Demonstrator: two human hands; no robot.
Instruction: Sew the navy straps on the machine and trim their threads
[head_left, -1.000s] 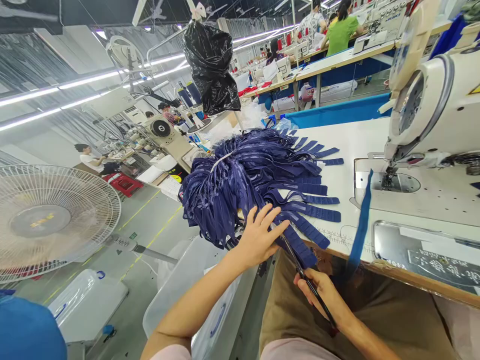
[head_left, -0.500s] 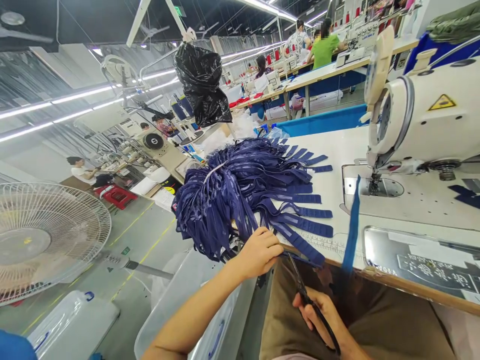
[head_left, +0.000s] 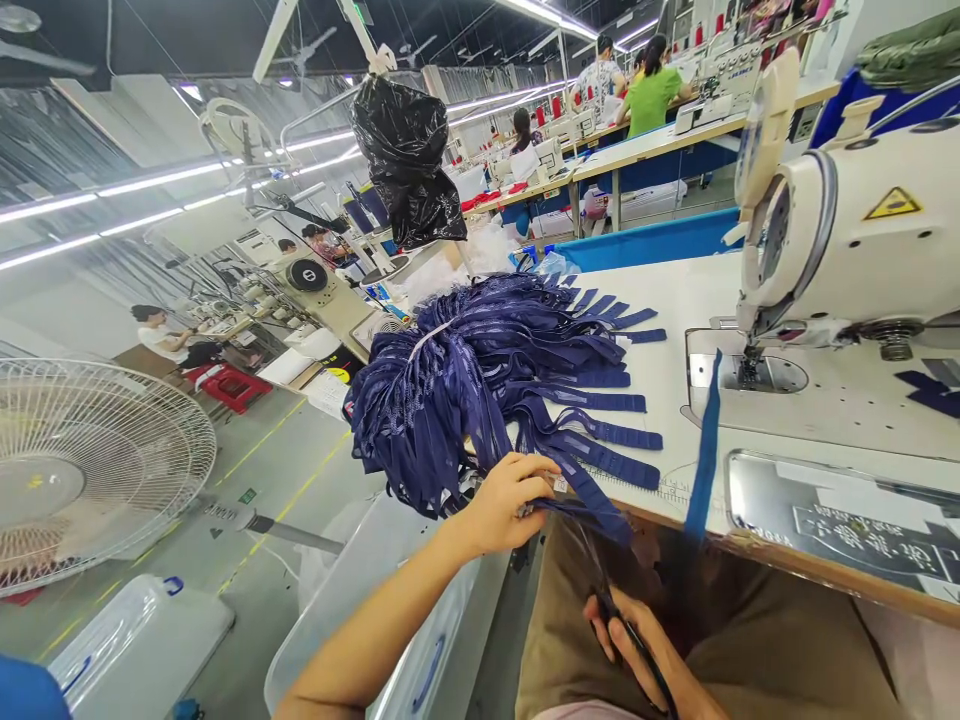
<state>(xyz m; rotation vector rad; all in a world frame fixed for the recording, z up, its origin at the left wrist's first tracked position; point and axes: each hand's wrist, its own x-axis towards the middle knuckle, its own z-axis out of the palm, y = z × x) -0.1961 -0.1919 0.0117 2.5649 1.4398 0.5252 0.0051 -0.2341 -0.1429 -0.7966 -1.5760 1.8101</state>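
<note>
A big bundle of navy fabric straps (head_left: 465, 370), tied round with a pale band, lies on the white sewing table (head_left: 675, 290), its flat strap ends fanned out to the right. My left hand (head_left: 510, 505) is closed on a navy strap (head_left: 600, 505) at the front edge of the table. Below it, over my lap, my right hand (head_left: 637, 640) grips a pair of dark scissors (head_left: 609, 590). The blades point up toward the strap by my left fingers; whether they touch it I cannot tell.
A white sewing machine (head_left: 855, 230) stands at the right, with a blue strip (head_left: 705, 450) hanging over the table edge near it. Clear plastic bins (head_left: 322, 620) and a large fan (head_left: 97, 470) are at the left. A black bag (head_left: 409, 160) hangs behind the bundle. Other people sit farther back.
My left hand has shifted slightly left, drawing the strap's end left and down, and its fingers are more raised. The scissors have moved slightly, their blades still pointing up.
</note>
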